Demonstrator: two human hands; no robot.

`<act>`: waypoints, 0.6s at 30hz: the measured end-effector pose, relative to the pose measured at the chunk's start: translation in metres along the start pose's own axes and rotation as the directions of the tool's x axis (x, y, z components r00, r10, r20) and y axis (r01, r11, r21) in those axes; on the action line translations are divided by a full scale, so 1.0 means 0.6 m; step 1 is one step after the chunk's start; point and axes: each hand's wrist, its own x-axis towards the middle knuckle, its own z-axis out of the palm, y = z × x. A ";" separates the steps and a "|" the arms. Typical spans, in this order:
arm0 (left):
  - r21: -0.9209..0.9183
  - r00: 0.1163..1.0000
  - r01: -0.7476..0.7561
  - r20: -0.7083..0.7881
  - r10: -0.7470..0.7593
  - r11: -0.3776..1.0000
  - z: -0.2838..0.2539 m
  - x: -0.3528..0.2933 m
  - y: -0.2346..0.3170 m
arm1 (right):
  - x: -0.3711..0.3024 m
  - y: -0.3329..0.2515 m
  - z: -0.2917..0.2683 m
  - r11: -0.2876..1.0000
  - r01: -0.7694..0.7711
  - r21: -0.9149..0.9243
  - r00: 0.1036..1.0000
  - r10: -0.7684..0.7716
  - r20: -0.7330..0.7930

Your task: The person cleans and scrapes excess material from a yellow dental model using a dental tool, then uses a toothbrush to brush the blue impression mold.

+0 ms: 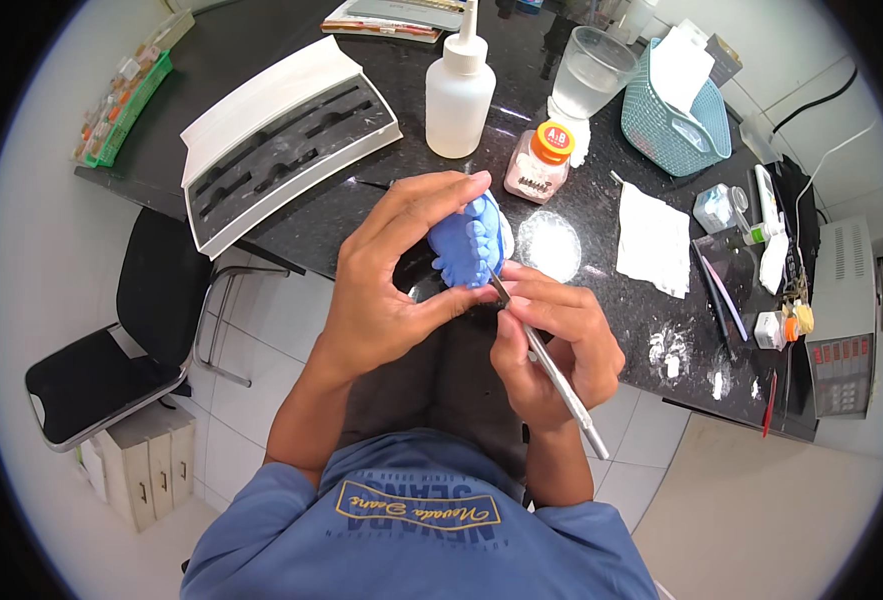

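My left hand [391, 270] grips a blue dental cast [471, 240] with rows of moulded teeth, held above the near edge of the black speckled counter [381, 200]. My right hand [551, 340] holds a thin metal instrument [556, 375] like a pen. Its tip touches the lower edge of the cast's teeth. The handle runs back down to the right past my wrist.
On the counter stand a white squeeze bottle [458, 90], a small orange-capped jar [539, 160], a clear cup [591, 70], a teal basket [676, 115], an open white foam-lined case [281, 140] and a white tissue [653, 238]. Small tools lie at the right. A black chair [121, 340] stands at left.
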 end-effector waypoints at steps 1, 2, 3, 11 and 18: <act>0.004 1.000 0.005 -0.022 -0.005 1.000 0.000 0.001 0.002 | 0.000 0.000 0.001 1.000 0.004 0.004 1.000 -0.004 0.001; 0.002 1.000 0.006 -0.020 -0.005 1.000 0.001 0.001 0.003 | 0.000 0.000 0.001 1.000 0.003 0.002 1.000 -0.003 0.000; 0.003 1.000 0.005 -0.017 -0.005 1.000 0.000 0.001 0.003 | 0.000 0.001 0.001 1.000 0.002 0.004 1.000 -0.002 0.006; 0.059 0.998 -0.059 0.016 0.058 0.996 -0.001 0.004 0.003 | -0.001 0.004 0.000 1.000 0.012 -0.018 1.000 -0.012 0.006; 0.022 1.000 -0.018 0.009 0.018 1.000 0.000 0.001 0.006 | 0.000 0.001 0.002 0.999 0.007 -0.047 1.000 -0.007 -0.005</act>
